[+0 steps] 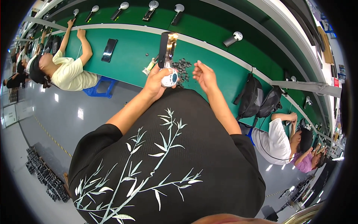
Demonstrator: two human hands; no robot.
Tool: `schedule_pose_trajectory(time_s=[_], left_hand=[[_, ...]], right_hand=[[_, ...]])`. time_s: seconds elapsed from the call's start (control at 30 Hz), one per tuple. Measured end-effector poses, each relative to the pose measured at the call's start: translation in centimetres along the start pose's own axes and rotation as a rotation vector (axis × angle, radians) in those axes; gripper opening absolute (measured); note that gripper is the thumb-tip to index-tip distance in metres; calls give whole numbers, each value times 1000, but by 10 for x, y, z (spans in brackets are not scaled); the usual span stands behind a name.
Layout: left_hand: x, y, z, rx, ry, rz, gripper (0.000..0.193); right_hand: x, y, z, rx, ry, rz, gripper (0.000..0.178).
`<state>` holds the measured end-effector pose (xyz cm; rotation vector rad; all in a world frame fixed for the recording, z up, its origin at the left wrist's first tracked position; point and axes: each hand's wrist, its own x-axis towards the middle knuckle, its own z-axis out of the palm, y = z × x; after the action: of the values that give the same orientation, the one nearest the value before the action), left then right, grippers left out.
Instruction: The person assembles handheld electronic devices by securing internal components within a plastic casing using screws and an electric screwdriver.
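Clutching a half-hidden white device, left hand grip tight; right hand open

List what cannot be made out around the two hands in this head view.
- Left hand: its palm side and grip on the white and black device are hidden behind the hand itself.
- Right hand: whether its fingertips pinch anything is too small to tell.
- Pile of small dark parts on the green bench: single pieces too small; the device covers part.
- Bench edge below the hands: hidden by the black shirt.
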<state>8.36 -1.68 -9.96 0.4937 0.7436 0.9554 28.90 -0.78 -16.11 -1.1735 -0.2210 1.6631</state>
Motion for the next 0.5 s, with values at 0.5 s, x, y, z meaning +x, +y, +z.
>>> schedule_pose_trajectory(time_s=[0.5], left_hand=[[-16,2,-16,-102,83,-138,37]], right_hand=[[84,128,-93,-1441,-67,-510,18]])
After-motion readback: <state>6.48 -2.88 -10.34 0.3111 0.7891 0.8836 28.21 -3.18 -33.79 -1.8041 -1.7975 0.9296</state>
